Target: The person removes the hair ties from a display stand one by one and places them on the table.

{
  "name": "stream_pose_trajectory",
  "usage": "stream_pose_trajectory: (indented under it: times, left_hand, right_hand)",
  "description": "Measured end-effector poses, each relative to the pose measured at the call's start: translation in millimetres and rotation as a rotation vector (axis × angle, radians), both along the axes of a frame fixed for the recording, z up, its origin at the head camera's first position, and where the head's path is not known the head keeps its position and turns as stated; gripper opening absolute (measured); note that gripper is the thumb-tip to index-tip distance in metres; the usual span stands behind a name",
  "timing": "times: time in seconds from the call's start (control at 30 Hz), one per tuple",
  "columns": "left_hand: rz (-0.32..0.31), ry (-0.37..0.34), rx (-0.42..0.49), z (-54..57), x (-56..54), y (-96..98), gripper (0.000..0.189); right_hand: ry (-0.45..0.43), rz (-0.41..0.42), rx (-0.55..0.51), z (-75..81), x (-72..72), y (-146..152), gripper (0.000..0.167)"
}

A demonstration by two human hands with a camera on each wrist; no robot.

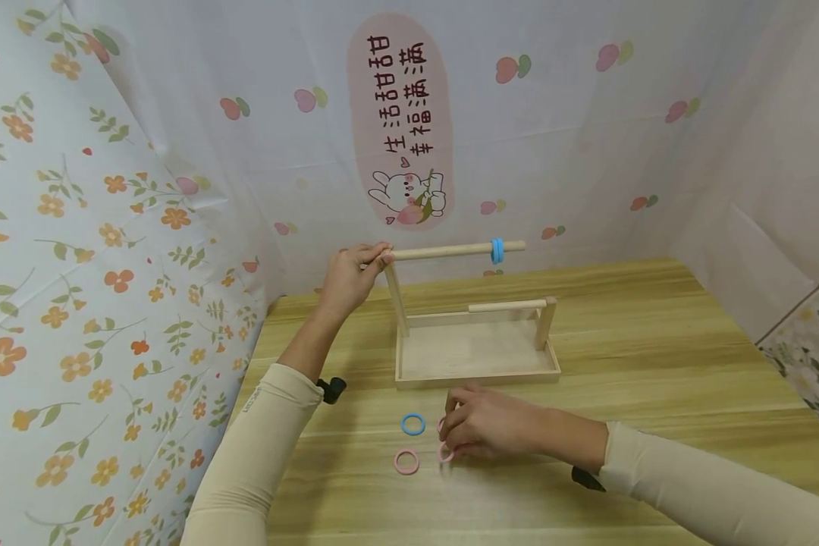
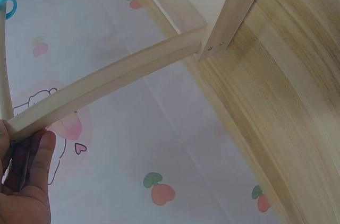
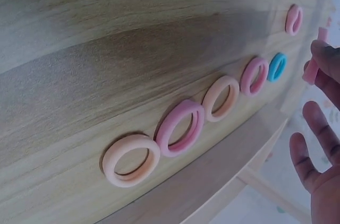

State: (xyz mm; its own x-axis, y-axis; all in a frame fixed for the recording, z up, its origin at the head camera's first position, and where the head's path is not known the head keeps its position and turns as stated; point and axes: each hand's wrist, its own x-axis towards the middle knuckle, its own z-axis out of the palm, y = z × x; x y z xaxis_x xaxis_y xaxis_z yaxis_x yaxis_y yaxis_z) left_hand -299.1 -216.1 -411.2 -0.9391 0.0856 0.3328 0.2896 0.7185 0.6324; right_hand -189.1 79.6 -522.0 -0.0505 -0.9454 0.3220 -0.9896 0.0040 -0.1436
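Observation:
A wooden rack with a shallow tray base (image 1: 478, 379) stands on the table. My left hand (image 1: 355, 277) grips the top of its tall post (image 1: 396, 296), where the upper rod (image 1: 444, 251) begins. Blue rings (image 1: 497, 251) hang near that rod's free end. Over the table in front of the rack, my right hand (image 1: 487, 425) pinches a pink ring (image 3: 323, 34) between thumb and finger; its other fingers are spread. Left of this hand lie a blue ring (image 1: 405, 430) and another pink ring (image 1: 397, 464). The hand partly hides more rings in the head view.
A lower rod (image 1: 508, 306) sits on a short post (image 1: 546, 322) at the rack's right side. In the right wrist view, peach rings (image 3: 109, 164) and pink rings (image 3: 164, 134) lie in a row along the tray. Printed cloth (image 1: 553, 167) hangs behind the table.

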Motion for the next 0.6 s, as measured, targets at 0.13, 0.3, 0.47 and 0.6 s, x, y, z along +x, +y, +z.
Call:
stream_pose_trajectory:
  times: [0.13,0.3,0.47,0.6]
  left_hand:
    - [0.001,0.003,0.002,-0.4,-0.3,0.3,0.039]
    - [-0.002,0.009,0.008,-1.1,-1.4,0.9,0.038]
    - [0.003,0.012,0.011,-1.9,-1.7,0.2,0.038]
    - [0.004,0.001,0.010,-1.7,-1.0,0.4,0.038]
  right_hand:
    - [0.000,-0.004,0.039,-0.2,1.1,0.2,0.011]
    - [-0.007,-0.016,0.064,0.9,-0.3,3.3,0.018]
    - [-0.008,-0.029,0.064,5.2,-3.6,6.2,0.022]
    - [0.011,-0.046,0.034,8.8,-7.7,9.3,0.027]
